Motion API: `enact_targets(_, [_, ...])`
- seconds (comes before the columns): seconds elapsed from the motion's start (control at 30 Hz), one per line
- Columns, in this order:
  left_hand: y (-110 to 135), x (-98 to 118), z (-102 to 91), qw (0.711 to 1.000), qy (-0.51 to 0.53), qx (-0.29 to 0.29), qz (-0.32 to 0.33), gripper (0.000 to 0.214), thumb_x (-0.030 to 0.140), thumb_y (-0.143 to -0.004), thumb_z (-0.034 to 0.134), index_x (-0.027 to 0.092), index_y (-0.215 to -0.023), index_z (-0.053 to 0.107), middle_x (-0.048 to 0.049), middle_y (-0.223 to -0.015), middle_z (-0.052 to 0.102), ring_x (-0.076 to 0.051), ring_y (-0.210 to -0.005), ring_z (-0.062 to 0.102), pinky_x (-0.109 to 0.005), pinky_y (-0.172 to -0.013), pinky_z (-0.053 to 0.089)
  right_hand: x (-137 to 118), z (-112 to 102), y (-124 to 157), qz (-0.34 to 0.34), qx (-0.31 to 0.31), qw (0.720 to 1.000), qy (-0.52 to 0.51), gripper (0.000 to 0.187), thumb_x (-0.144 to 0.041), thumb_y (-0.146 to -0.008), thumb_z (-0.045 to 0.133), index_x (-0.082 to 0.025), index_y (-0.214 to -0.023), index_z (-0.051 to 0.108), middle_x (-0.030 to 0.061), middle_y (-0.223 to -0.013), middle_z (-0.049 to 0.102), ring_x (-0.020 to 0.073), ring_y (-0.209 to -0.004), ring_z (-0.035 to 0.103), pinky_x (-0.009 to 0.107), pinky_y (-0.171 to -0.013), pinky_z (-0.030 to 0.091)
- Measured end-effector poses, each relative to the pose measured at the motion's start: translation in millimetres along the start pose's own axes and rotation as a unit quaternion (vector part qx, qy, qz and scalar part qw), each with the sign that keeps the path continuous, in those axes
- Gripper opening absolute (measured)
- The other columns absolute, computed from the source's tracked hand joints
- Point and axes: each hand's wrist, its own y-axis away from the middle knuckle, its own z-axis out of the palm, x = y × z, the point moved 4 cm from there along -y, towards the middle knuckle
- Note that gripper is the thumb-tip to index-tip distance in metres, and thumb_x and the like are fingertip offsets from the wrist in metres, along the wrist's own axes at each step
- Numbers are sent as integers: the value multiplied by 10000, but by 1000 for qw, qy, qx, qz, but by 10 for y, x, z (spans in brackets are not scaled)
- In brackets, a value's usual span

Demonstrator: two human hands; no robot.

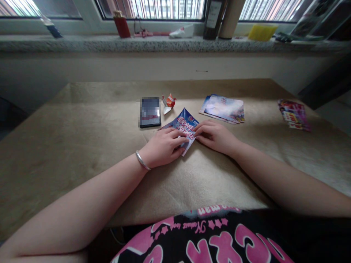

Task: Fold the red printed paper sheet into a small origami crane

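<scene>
In front of me on the table lies a blue printed sheet of paper [186,122] with pink and white lettering, set cornerwise with one point facing away. Its left part is covered by my left hand [166,146], whose curved fingers press on the sheet while the thumb sits by the lower edge. My right hand [212,134] pinches the right corner between thumb and fingers. A small folded paper bird [169,103], orange and white, stands just beyond the sheet. Left of the bird is a dark phone [150,113] with a blurred screen.
A stack of printed sheets [225,108] lies beyond my right hand. Farther right are colourful printed papers [294,115]. The tan table [82,146] meets a wall under a stone windowsill [109,44], which holds a red container [122,26], a dark bottle [214,22] and a yellow block [262,33].
</scene>
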Motion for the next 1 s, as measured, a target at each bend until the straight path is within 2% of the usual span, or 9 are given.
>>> enact_targets(0.17, [0, -8, 10, 999, 17, -18, -28, 363, 406, -867, 483, 254, -1180, 582, -56, -1199, 573, -234, -1060, 501, -420, -952, 378, 75, 17, -10, 36, 15, 999, -10, 110, -230, -834, 546, -220, -803, 651, 45, -921, 688, 195, -964, 589, 403, -915, 444])
enact_targets(0.33, [-10, -16, 30, 999, 25, -18, -34, 369, 425, -854, 500, 275, -1182, 581, -49, -1199, 559, -240, -1085, 469, -422, -974, 354, 171, 34, 1, 98, 68, 993, -4, 105, -260, -808, 573, -205, -779, 658, 99, -1102, 626, 223, -1042, 567, 445, -931, 439])
enact_targets(0.53, [-24, -5, 40, 999, 22, -26, -24, 374, 418, -869, 477, 262, -1194, 576, -62, -1197, 538, -242, -1088, 451, -413, -986, 353, 219, 42, -3, 118, 70, 990, 27, 95, -255, -800, 582, -200, -809, 659, 114, -1170, 623, 251, -1145, 527, 485, -995, 388])
enact_targets(0.63, [-25, -4, 42, 999, 22, -25, -17, 359, 373, -875, 471, 261, -1200, 573, -69, -1189, 539, -236, -1076, 458, -412, -984, 357, 278, 55, 11, 156, 62, 986, 6, 96, -257, -795, 579, -197, -809, 653, 113, -1166, 634, 268, -1179, 515, 505, -993, 383])
enact_targets(0.77, [-28, 2, 53, 999, 26, -23, 9, 350, 255, -894, 411, 247, -1205, 570, -77, -1152, 554, -210, -1052, 476, -387, -971, 370, 349, 68, 41, 211, 68, 974, -35, 112, -288, -797, 569, -212, -792, 651, 85, -1039, 682, 286, -1225, 482, 504, -975, 390])
enact_targets(0.87, [-32, -1, 61, 1000, 21, -10, 14, 348, 243, -881, 423, 249, -1192, 578, -77, -1133, 559, -212, -1035, 482, -393, -955, 382, 357, 52, 29, 199, 80, 976, -28, 90, -282, -779, 590, -221, -780, 657, 70, -956, 687, 289, -1158, 525, 500, -948, 403])
enact_targets(1.0, [-36, 2, 74, 1000, 20, 1, 12, 341, 237, -858, 449, 245, -1167, 593, -79, -1127, 558, -219, -1035, 478, -399, -953, 389, 311, 13, -11, 140, 97, 985, 1, 67, -266, -772, 610, -219, -752, 653, 61, -842, 670, 252, -909, 592, 458, -861, 436])
